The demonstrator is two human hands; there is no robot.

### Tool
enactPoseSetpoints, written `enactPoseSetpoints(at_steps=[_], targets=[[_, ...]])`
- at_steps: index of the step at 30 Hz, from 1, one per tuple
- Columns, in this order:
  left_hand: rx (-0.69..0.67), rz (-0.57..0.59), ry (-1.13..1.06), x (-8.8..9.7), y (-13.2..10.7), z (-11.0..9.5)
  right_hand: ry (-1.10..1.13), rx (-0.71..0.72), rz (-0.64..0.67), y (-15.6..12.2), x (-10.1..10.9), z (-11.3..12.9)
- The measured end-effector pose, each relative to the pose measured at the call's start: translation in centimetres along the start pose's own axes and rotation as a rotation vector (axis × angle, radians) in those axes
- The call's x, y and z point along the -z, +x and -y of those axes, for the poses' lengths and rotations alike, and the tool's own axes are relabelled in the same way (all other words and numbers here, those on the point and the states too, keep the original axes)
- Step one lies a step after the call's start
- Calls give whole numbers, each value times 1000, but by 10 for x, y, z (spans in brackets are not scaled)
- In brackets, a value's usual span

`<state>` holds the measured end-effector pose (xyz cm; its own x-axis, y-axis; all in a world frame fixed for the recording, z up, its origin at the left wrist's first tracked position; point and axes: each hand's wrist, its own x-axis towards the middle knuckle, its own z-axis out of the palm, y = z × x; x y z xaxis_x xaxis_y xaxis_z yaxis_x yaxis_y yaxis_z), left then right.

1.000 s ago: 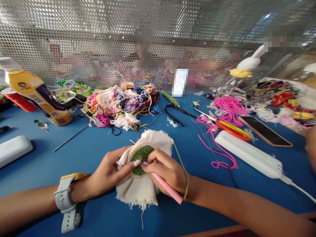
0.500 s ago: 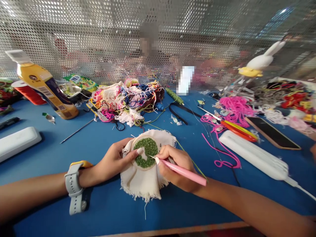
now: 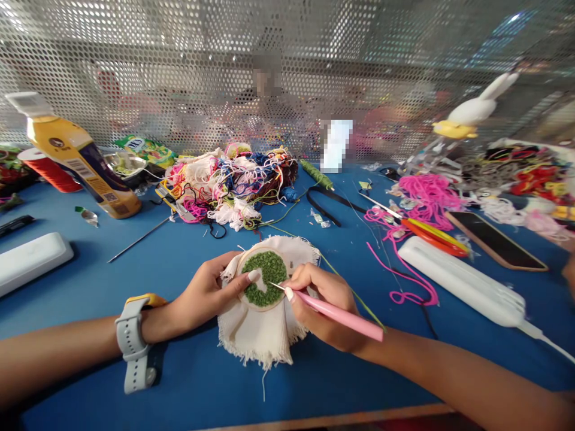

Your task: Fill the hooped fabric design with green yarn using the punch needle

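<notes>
At the lower centre of the frame, a round hoop (image 3: 264, 309) set in white cloth (image 3: 256, 335) with frayed edges is held above a blue table (image 3: 188, 377). Most of its face is covered by green stitching (image 3: 275, 263), with a pale patch left near the middle. The hoop is gripped at its left side by the left hand (image 3: 206, 290); the thumb is laid over the front, while the fingers behind are hidden. A pink needle tool (image 3: 345, 317) is held by the right hand (image 3: 326, 302), whose fingers are closed around the handle. The thin tip is pointed left at the stitching; whether the cloth is pierced cannot be told. A green strand (image 3: 350, 287) is stretched between the cloth's right edge and the handle's rear end. A grey watch (image 3: 133, 344) is worn on the left wrist. A tangled yarn heap (image 3: 229, 185) is seen at upper centre, a bottle (image 3: 81, 155) at upper left, and scissors (image 3: 438, 238) beside a phone (image 3: 498, 239) at right.
</notes>
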<state>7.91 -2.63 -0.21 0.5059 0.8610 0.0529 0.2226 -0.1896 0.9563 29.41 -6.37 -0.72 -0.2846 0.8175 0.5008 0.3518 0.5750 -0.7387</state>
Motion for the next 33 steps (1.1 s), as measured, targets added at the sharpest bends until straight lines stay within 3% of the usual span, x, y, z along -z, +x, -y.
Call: enactPoseSetpoints(at_steps=[11,20,24,28,33], targets=[[-23,-3,10,1,1,-4,-50,184,96,7,1,3],[-32,27,45,2,0,-5,-137,208,221,6,-4,-11],[-42,26,60,2,0,-5,-125,179,174,8,-6,-11],[3,25,15,1,1,-4,-50,34,54,7,-1,-3],[19,23,-24,1,2,-3,-50,14,130,10,6,6]])
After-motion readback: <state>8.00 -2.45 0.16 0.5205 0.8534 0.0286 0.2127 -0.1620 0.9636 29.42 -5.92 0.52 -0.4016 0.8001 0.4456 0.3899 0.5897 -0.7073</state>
